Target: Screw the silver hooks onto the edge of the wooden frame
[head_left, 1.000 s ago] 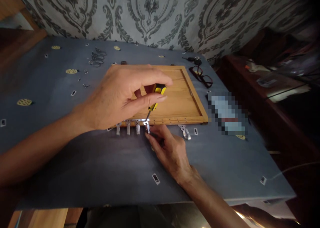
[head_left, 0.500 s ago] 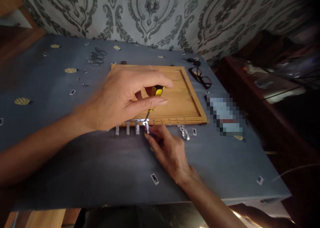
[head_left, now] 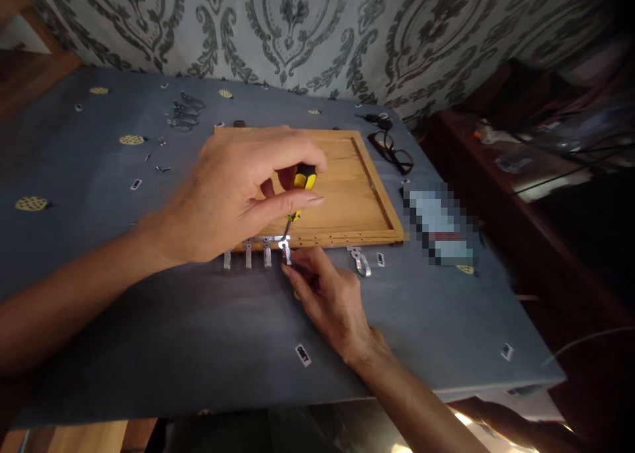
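Note:
My left hand (head_left: 238,192) is curled around the yellow and black handle of a screwdriver (head_left: 303,179), thumb in front. The screwdriver leans slightly, its tip down on a metal hook (head_left: 286,253) at the near edge of a framed wooden board (head_left: 337,188). My right hand (head_left: 332,297) pinches that hook from the right. More metal hooks (head_left: 249,254) stand in a row along the same edge to the left, partly under my left hand. A loose-looking metal hook (head_left: 361,262) lies by the edge to the right. Small holes dot the near rail.
Several metal hooks (head_left: 184,112) lie in a group at the far left, with small screws (head_left: 161,169) nearer. Eyeglasses (head_left: 391,153), keys (head_left: 380,120) and a blurred-out phone (head_left: 441,225) lie right of the board. A patterned wall covering (head_left: 292,30) rises behind the blue-grey tablecloth (head_left: 198,347).
My left fingers have drawn in closer around the screwdriver handle. My right hand keeps its pinch on the hook. The whole view has shifted slightly.

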Tool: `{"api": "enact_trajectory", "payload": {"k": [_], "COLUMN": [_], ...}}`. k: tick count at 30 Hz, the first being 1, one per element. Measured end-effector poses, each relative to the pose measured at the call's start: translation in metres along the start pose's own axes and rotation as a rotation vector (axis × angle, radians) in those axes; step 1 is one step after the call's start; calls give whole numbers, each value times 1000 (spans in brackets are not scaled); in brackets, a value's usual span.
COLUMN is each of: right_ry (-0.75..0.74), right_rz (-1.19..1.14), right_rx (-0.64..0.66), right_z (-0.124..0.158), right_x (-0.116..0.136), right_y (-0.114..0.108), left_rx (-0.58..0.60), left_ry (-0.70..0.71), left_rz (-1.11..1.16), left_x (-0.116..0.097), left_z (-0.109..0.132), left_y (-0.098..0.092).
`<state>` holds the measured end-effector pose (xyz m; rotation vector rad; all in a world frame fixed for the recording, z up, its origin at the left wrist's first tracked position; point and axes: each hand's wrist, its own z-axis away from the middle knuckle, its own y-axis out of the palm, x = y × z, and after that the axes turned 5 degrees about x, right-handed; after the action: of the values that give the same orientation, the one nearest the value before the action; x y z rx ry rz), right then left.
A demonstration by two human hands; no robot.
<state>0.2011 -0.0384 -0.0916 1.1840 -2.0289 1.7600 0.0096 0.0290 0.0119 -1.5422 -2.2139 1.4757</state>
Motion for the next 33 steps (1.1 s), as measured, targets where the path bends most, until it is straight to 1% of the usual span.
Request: {"api": "enact_trajectory", "payload": {"k": [5, 12, 16, 21, 25, 29, 33], "right_ry": [9, -4, -11, -6, 10, -3, -11], "right_rz": [-13, 11, 12, 19, 31, 26, 22], "right_rx": [12, -5, -11, 2, 15, 8, 1], "right_z": [0, 0, 0, 0, 1, 1, 0], "right_x": [0, 1, 1, 1, 1, 1, 2], "right_y": [0, 1, 1, 1, 1, 1, 0], "left_rx": [24, 66, 75, 70, 96, 111, 115], "left_ry": [-4, -24, -34, 11, -15, 2, -46], "left_rz": [-53, -13, -35, -48, -35, -22, 25], "left_x": [-1, -1, 0, 2, 2, 1, 1], "left_z": [-1, -2, -2, -1, -1, -1, -1], "left_y": [-2, -6, -6, -8, -9, -8, -8]}}
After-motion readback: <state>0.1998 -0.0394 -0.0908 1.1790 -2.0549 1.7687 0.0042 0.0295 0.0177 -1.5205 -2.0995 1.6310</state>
